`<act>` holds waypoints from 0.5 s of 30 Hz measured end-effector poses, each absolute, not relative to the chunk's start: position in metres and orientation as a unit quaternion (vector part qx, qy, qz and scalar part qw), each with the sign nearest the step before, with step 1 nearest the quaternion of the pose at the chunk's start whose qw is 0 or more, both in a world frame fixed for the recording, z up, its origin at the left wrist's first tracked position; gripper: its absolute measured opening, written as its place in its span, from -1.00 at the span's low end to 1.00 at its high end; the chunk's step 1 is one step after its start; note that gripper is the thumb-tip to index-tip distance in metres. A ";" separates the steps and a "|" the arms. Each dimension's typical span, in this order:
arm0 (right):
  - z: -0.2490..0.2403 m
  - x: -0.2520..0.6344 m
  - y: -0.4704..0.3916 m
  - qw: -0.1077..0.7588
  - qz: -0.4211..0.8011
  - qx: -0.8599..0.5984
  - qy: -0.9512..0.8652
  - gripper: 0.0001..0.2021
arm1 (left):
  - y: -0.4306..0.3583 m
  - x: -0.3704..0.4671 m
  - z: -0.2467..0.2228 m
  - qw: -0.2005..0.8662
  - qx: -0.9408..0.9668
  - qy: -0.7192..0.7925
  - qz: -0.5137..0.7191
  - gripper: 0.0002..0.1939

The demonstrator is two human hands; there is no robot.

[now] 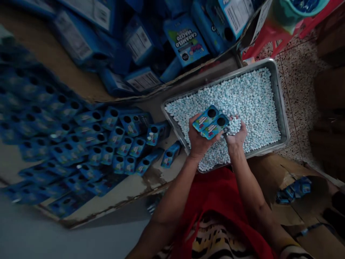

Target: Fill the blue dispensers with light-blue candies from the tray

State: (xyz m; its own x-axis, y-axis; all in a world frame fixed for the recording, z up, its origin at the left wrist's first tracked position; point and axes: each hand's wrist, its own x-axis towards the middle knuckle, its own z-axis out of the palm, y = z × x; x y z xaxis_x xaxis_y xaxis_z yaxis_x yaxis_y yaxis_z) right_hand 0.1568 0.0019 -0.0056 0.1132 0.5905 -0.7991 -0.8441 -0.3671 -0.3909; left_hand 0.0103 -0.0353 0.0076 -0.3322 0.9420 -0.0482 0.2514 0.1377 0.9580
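Two small blue candy boxes [207, 126] lie side by side in my left hand [198, 143], whose fingers wrap around them. Each box has a dark round hole in its upper face. Just to their right, my right hand [238, 133] is cupped around a heap of small pale blue and white candies [233, 126], close to the holes. Both hands are over a metal tray [283, 115] spread with the same candies.
Rows of blue boxes with round holes [124, 145] stand on the table to the left. A large cardboard carton [88, 84] of blue boxes lies behind. At lower right is an open cardboard box [272, 172] with blue packs; a red stool [280, 43] bears a teal tub [293, 14].
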 end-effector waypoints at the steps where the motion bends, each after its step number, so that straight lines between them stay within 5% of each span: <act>1: 0.004 0.159 0.007 0.552 0.658 -0.490 0.150 -0.84 | -0.036 -0.007 0.013 0.347 0.485 0.659 0.459 -0.06; 5: 0.058 0.154 0.015 0.565 0.694 -0.432 0.114 -0.87 | -0.040 -0.055 0.024 0.323 0.585 0.642 0.376 -0.14; 9: 0.103 0.133 0.010 0.575 0.694 -0.420 -0.106 -0.77 | -0.047 -0.059 0.027 0.324 0.615 0.631 0.343 -0.17; 15: 0.107 0.112 0.010 0.575 0.607 -0.450 -0.314 -0.75 | -0.051 -0.048 0.032 0.345 0.595 0.638 0.346 -0.17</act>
State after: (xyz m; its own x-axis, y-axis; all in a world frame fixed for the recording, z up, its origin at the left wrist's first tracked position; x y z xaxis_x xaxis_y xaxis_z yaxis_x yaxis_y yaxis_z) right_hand 0.1124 0.0102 0.1075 0.0661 0.9805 -0.1853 -0.4165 -0.1416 -0.8980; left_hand -0.0480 -0.0513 0.0319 -0.0543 0.9981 -0.0292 0.5207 0.0532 0.8521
